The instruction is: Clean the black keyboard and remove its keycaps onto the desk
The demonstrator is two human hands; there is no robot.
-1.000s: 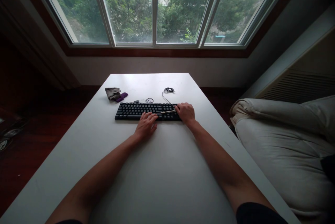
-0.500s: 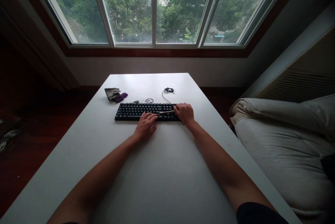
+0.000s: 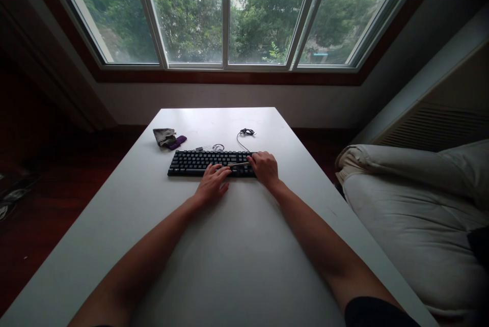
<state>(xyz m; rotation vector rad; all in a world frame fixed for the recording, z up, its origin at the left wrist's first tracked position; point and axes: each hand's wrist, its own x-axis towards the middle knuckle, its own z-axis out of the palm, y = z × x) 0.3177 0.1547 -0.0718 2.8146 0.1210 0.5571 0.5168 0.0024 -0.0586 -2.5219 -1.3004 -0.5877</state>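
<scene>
A black keyboard (image 3: 191,163) lies across the white table in front of me. My left hand (image 3: 213,181) rests on its lower middle edge, fingers stretched over the keys and the thumb apart, holding nothing. Over the right part of the keys, my right hand (image 3: 266,168) is closed on a thin pale stick (image 3: 240,164). The stick points left, its slightly thicker light tip close to my left fingertips. Whether that tip is a swab or a small brush I cannot tell. My right hand hides the keyboard's right end.
A grey cloth (image 3: 164,137) and a purple cloth piece (image 3: 178,142) lie at the table's back left. Behind the keyboard are a coiled black cable (image 3: 247,132) and small items with a thin loop (image 3: 218,147). A pale sofa (image 3: 397,205) stands to the right.
My right hand has shifted slightly left with the stick, bringing its tip nearer my left fingers. My left hand and the keyboard have stayed in place.
</scene>
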